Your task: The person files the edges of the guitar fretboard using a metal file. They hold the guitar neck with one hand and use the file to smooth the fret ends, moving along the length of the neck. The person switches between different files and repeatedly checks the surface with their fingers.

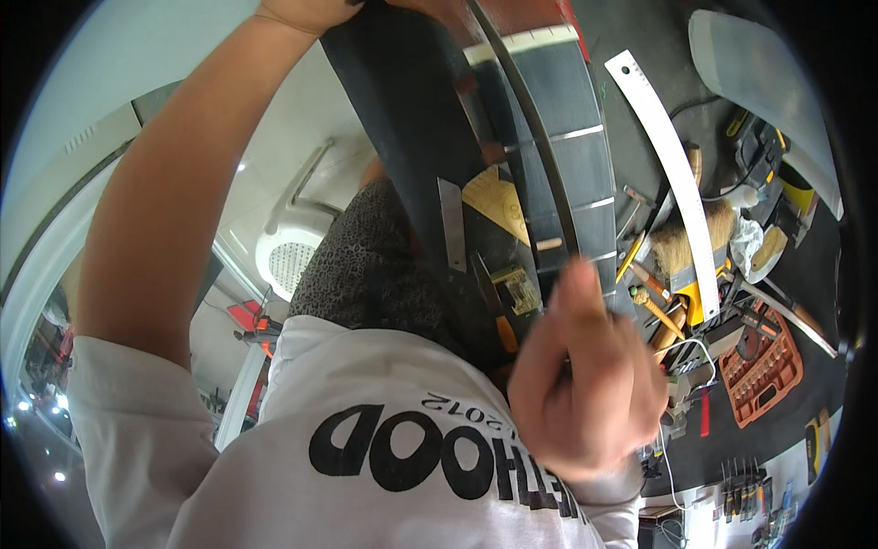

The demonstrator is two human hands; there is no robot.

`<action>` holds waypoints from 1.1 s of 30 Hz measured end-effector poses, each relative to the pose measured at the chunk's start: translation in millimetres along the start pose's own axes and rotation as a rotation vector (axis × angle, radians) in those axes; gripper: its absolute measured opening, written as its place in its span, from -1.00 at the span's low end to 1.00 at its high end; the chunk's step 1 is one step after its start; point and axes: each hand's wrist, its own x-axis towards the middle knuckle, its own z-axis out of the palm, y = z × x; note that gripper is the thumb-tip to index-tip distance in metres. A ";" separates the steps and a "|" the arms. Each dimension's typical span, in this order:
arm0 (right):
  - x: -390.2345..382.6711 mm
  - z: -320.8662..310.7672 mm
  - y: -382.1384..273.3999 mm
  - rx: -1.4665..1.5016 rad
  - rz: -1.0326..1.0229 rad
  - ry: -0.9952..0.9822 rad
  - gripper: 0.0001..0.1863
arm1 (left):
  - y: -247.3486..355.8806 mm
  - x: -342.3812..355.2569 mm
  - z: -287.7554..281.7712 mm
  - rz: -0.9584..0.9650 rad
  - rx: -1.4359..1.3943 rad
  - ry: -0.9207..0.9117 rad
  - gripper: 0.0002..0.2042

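Note:
A dark guitar neck (412, 119) runs from the top edge down to my chest, and its fretboard (558, 137) shows pale metal frets. My left hand (306, 11) grips the neck's far end at the top edge, mostly cut off by the frame. A thin dark string (530, 146) curves along the fretboard. My right hand (585, 389) is curled at the lower end of that string, thumb raised, and seems to pinch it. The fingertips are hidden behind the hand.
On the black bench to the right lie a long white ruler (672, 165), a bristle brush (684, 240), wooden-handled tools (658, 316) and an orange bit tray (764, 366). A small steel rule (452, 224) and a yellow gauge (498, 203) rest beside the neck.

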 end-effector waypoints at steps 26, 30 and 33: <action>-8.8 -8.1 1.6 -0.031 0.008 -0.051 -0.54 | -3.0 2.0 1.5 0.018 -0.016 -0.016 -0.47; 15.1 9.0 4.4 -0.046 -0.026 -0.053 -0.58 | 2.4 -2.2 2.9 -0.027 -0.022 -0.002 -0.46; -0.8 -1.0 2.4 -0.051 -0.003 -0.057 -0.57 | 1.7 -0.7 1.8 -0.033 -0.015 -0.008 -0.46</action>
